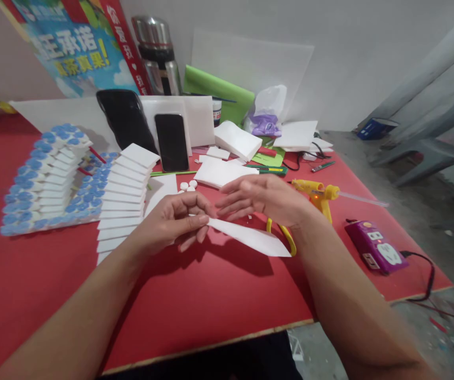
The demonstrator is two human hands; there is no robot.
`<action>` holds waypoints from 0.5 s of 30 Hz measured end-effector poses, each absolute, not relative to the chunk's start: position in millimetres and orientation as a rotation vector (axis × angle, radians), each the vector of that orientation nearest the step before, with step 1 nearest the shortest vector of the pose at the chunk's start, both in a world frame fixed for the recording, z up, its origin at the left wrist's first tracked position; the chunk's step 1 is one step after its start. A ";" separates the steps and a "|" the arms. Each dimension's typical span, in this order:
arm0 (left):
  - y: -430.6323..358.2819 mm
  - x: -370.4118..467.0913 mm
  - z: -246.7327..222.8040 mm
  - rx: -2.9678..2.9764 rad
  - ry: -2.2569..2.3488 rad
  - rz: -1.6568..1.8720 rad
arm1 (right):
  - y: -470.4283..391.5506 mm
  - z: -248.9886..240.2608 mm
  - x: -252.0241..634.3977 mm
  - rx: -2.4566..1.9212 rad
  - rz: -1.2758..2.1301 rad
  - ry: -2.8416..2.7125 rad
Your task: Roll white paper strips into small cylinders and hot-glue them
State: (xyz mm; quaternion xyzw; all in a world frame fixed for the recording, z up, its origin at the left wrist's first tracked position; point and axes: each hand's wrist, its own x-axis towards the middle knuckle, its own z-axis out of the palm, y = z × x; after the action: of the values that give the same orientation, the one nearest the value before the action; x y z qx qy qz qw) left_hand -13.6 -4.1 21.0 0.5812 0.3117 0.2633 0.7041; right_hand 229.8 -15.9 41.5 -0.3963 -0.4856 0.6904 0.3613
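My left hand pinches the narrow end of a white paper strip between thumb and fingers. The strip's wide end points right, above the red table. My right hand is just right of the left one, above the strip, fingers stretched out and holding nothing visible. Yellow-handled scissors lie partly hidden under my right wrist. Small white discs are behind my left hand. A fanned row of white pieces lies to the left.
A blue-and-white assembled piece stands far left. Two phones lean at the back beside a steel flask. On the right are a yellow glue gun and a purple power socket. A green cutter lies behind my right hand.
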 end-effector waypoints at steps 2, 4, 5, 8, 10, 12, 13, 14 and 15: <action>-4.2 -11.8 20.5 1.358 0.714 0.603 | -20.5 38.0 217.2 -1.031 1.830 -1.353; -3.7 -10.0 20.0 1.419 0.733 0.625 | -23.7 35.2 206.8 -1.033 1.854 -1.475; -3.4 -9.3 19.6 1.445 0.739 0.631 | -24.1 34.2 203.7 -1.051 1.829 -1.534; -3.2 -7.2 18.6 1.524 0.802 0.648 | -21.2 32.0 203.6 -1.130 1.697 -1.652; -3.3 -6.1 17.6 1.619 0.883 0.701 | -18.0 30.9 208.4 -1.151 1.666 -1.681; -2.9 -5.5 16.3 1.742 0.938 0.781 | -16.0 30.4 213.1 -1.169 1.682 -1.685; -2.5 -5.5 15.6 1.792 0.942 0.817 | -15.6 30.4 214.7 -1.172 1.700 -1.674; -2.0 -5.6 14.9 1.820 0.937 0.847 | -15.6 30.5 215.6 -1.170 1.723 -1.650; -1.5 -5.8 14.1 1.829 0.932 0.866 | -15.9 30.5 216.0 -1.158 1.749 -1.618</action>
State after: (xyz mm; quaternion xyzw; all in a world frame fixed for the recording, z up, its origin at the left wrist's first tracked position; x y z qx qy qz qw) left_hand -5.8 -1.5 14.1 0.7367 0.3753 0.3490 0.4413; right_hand 216.0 -15.9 30.5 -0.4238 -0.5922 0.6404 0.2439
